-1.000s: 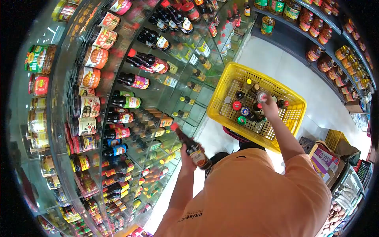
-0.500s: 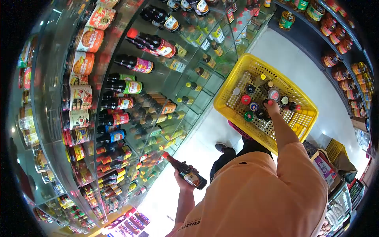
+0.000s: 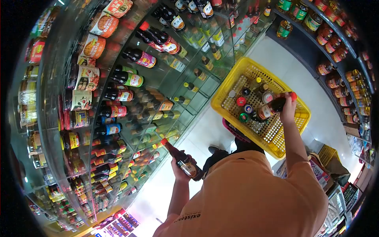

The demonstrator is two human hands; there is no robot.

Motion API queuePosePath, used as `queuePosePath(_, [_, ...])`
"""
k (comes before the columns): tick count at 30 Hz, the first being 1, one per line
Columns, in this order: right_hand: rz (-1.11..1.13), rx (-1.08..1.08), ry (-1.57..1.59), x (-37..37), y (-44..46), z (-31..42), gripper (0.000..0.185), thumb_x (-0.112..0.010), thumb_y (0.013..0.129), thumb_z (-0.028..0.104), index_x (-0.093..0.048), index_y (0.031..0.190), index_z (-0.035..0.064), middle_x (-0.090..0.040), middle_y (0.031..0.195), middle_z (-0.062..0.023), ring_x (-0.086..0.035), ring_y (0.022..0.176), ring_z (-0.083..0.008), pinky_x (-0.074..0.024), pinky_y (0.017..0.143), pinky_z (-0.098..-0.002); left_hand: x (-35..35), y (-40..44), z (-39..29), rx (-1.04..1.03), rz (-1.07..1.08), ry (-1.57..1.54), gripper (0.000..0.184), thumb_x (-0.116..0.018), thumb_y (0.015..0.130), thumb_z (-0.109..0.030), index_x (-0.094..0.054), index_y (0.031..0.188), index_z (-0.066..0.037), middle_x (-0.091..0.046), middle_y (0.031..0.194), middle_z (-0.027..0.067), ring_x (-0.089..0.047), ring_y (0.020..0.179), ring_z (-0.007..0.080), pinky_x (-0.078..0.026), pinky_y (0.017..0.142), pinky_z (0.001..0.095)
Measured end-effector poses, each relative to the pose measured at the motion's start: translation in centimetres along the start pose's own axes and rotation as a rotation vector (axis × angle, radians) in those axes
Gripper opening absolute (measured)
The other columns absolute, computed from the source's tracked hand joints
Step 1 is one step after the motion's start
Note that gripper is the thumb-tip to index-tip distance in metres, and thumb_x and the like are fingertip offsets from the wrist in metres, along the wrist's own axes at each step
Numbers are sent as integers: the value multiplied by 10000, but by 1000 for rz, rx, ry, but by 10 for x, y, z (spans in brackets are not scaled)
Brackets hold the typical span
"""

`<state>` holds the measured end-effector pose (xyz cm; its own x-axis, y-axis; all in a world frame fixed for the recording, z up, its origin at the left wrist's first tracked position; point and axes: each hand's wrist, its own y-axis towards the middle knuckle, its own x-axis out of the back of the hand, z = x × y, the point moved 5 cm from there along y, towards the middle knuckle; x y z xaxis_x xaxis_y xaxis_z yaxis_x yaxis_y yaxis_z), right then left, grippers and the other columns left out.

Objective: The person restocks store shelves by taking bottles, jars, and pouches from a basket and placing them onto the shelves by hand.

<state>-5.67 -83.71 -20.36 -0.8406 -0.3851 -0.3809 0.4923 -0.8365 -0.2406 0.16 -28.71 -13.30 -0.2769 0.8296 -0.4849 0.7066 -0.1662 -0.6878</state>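
In my left hand [image 3: 180, 170] is a dark sauce bottle [image 3: 187, 167] with a red cap, tilted with the cap towards the shelves; my fingers are wrapped round its body. My right hand [image 3: 288, 112] grips a second dark sauce bottle [image 3: 267, 111] near its red-capped neck. That bottle is tilted over the yellow plastic basket [image 3: 233, 115], its pale label facing up. Several other bottles stand in the basket, among them one with a green cap [image 3: 244, 117], one with a red cap [image 3: 241, 101] and one with a yellow cap [image 3: 258, 80].
Glass shelves [image 3: 197, 103] full of sauce bottles and jars run along the left. A dark shelf [image 3: 304, 55] with bottles of oil and jars curves along the right. Boxes and a bag [image 3: 335, 164] lie on the floor at right. A pink-edged item [image 3: 233, 130] is beside the basket.
My right hand has raised a red-capped bottle from among the others in the basket and moved right with it. My left hand still holds its bottle. The view has shifted slightly.
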Motion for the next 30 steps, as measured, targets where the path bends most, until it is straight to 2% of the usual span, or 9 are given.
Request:
queuePosePath(4, [1, -202, 205, -55, -36, 61, 195, -579, 911, 246, -482, 907, 76, -493, 722, -61, -540, 688, -233, -511, 716, -397, -19, 8, -11, 11, 160, -10, 560, -485, 933, -573, -532, 1247, -112, -665, 909, 161, -660, 787, 343, -535, 725, 491])
queuePosePath(6, [55, -258, 265, -73, -52, 69, 194, -584, 904, 247, -481, 887, 84, -495, 714, -63, -539, 687, -234, -505, 701, -393, -25, 5, -19, -8, 282, -19, 572, -498, 928, -573, -535, 1265, -112, -664, 949, 159, -660, 833, 346, -531, 759, 484])
queuePosePath(13, [310, -429, 323, -168, -121, 76, 184, -596, 882, 236, -482, 798, 120, -487, 663, -73, -530, 628, -244, -488, 658, -393, 9, -14, -58, -85, 284, -57, 600, -530, 904, -576, -520, 1266, -98, -660, 943, 178, -662, 830, 360, -527, 754, 492])
queuePosePath(19, [498, -270, 92, -255, -197, 66, 191, -636, 887, 217, -502, 933, 88, -557, 728, -76, -604, 640, -224, -545, 635, -376, 95, -41, -96, -153, 238, -110, 601, -517, 912, -570, -487, 1282, -97, -657, 942, 183, -658, 834, 359, -530, 769, 497])
queuePosePath(21, [504, -188, -8, -285, -220, 61, 190, -661, 892, 174, -506, 947, 79, -581, 770, -68, -617, 659, -196, -546, 645, -349, 126, -53, -108, -158, 196, -164, 577, -502, 926, -557, -490, 1277, -99, -654, 945, 178, -655, 843, 351, -529, 780, 490])
queuePosePath(22, [523, -153, 21, -299, -232, 61, 215, -712, 872, 95, -514, 952, 68, -583, 786, -49, -623, 681, -169, -543, 651, -321, 140, -61, -114, -172, 201, -186, 559, -495, 935, -547, -491, 1273, -102, -652, 944, 174, -654, 848, 345, -527, 787, 483])
queuePosePath(23, [537, -146, 16, -313, -243, 58, 215, -712, 872, 95, -514, 952, 68, -583, 786, -49, -623, 681, -169, -543, 651, -321, 156, -66, -119, -199, 123, -180, 511, -439, 941, -547, -568, 1171, -109, -651, 890, 147, -658, 786, 327, -540, 732, 482])
queuePosePath(26, [509, 171, -13, -344, -259, 51, 285, -792, 801, 2, -559, 960, 41, -633, 877, -41, -625, 780, -122, -519, 701, -281, 204, -84, -133, -228, 60, -200, 495, -441, 948, -532, -556, 1194, -118, -649, 881, 152, -659, 767, 327, -543, 722, 487])
queuePosePath(30, [519, 421, -255, -381, -271, 54, 297, -813, 812, 76, -607, 1015, 7, -666, 920, -32, -608, 836, -96, -496, 734, -252, 248, -104, -149, -290, 21, -198, 475, -442, 957, -523, -532, 1189, -119, -653, 873, 153, -664, 752, 331, -545, 703, 485])
